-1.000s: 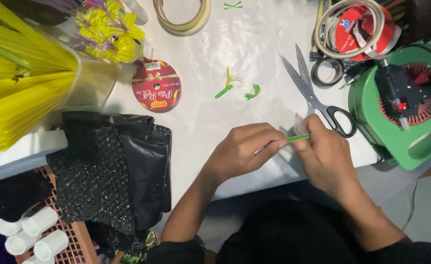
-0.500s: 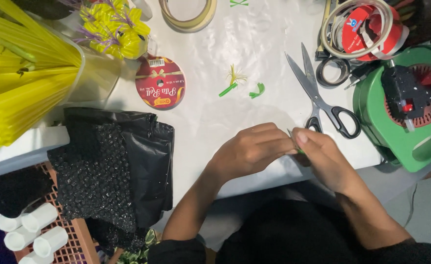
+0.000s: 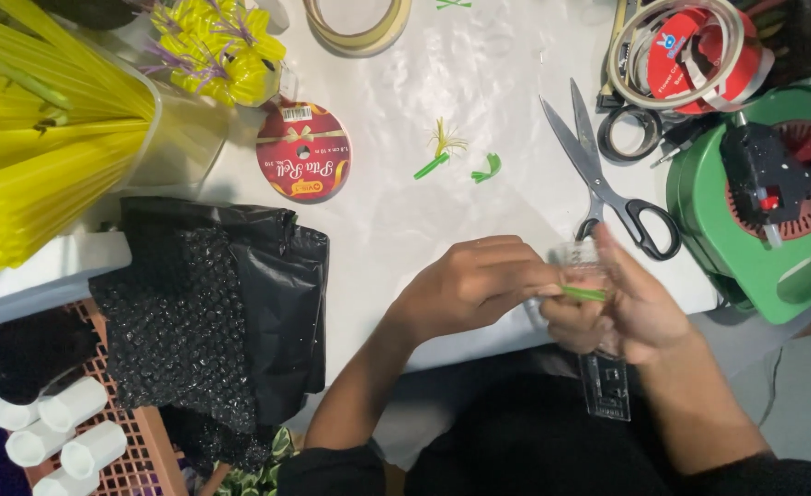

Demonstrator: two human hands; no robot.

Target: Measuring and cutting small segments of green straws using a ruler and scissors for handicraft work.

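Observation:
My left hand (image 3: 470,285) and my right hand (image 3: 621,308) meet at the near edge of the white table (image 3: 396,230). Between their fingertips is a thin green strip (image 3: 585,294); the left hand pinches one end. My right hand also grips a clear plastic ruler (image 3: 605,386), which hangs down below the table edge. Black-handled scissors (image 3: 607,188) lie just beyond my right hand. A small yellow flower piece with a green stem (image 3: 437,152) and a green scrap (image 3: 486,170) lie further up the table.
A green tape dispenser (image 3: 764,211) stands at the right, with tape rolls (image 3: 681,55) behind it. A red ribbon spool (image 3: 304,152), yellow straws (image 3: 47,138), yellow flowers (image 3: 221,50) and black bubble wrap (image 3: 212,312) are at the left. White tubes (image 3: 51,432) sit in a basket.
My hands have slid a little towards me, off the table edge. The clear ruler now shows in my right hand; it was not visible before. The green strip stays between my fingertips.

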